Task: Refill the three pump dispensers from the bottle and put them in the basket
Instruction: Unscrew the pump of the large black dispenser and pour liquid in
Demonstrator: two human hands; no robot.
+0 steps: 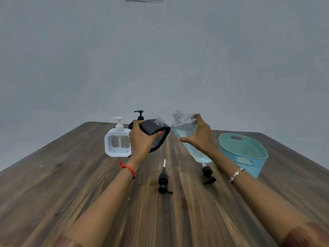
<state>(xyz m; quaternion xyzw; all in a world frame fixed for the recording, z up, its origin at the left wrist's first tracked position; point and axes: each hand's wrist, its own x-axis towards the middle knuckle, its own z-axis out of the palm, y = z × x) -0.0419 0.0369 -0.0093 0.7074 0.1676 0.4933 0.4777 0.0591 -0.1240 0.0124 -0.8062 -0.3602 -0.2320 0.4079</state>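
Observation:
My left hand (142,138) grips a black-framed dispenser (157,134) with its pump off, tilted to the right above the table, open neck at the upper right. My right hand (199,134) holds a clear bottle (187,132) of pale blue liquid, capless and tilted, its neck pointing up and left, close to the dispenser's neck but apart from it. A white dispenser (118,143) with its pump on stands at the left. Behind my left hand only the black pump of a third dispenser (139,114) shows. A teal basket (243,154) sits at the right, nothing visible inside.
Two loose black pump heads lie on the wooden table (71,184): one pump head (163,179) in the middle near me, the other pump head (208,173) under my right forearm. A grey wall rises behind the table's far edge.

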